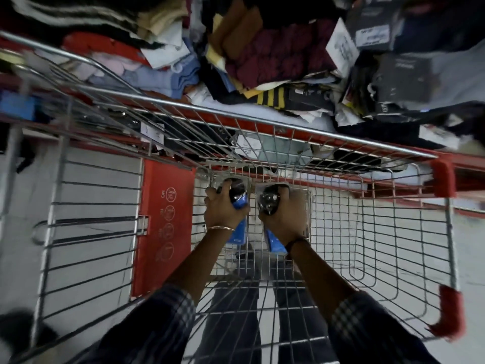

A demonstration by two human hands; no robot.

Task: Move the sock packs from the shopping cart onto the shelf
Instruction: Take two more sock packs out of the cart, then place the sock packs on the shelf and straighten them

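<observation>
Two hands inside shopping cart (pixel 341 137): left hand (pixel 223 210) clasps sock pack (pixel 239 206); right hand (pixel 286 214) clasps another pack (pixel 269 203).

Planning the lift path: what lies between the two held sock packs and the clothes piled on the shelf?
In the head view, only the cart's far wire wall and top rail lie between the sock packs and the shelf pile.
</observation>
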